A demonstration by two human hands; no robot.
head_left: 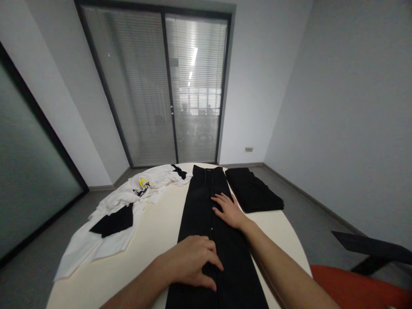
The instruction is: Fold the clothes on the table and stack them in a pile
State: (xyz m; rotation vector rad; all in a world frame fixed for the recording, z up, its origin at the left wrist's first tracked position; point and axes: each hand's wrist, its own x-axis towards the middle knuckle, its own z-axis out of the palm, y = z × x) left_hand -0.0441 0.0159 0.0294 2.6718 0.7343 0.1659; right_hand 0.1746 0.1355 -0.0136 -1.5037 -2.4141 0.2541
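Observation:
A long black garment lies stretched lengthwise down the middle of a round cream table. My left hand rests palm down on its near part, fingers loosely bent and spread, holding nothing. My right hand lies flat farther along the garment's right side, fingers stretched out and apart. Small white dots run along the cloth between the hands.
A folded black garment sits on the table's far right. White clothes with black parts and a yellow mark lie heaped on the left. A red chair is at the lower right, glass doors with blinds behind.

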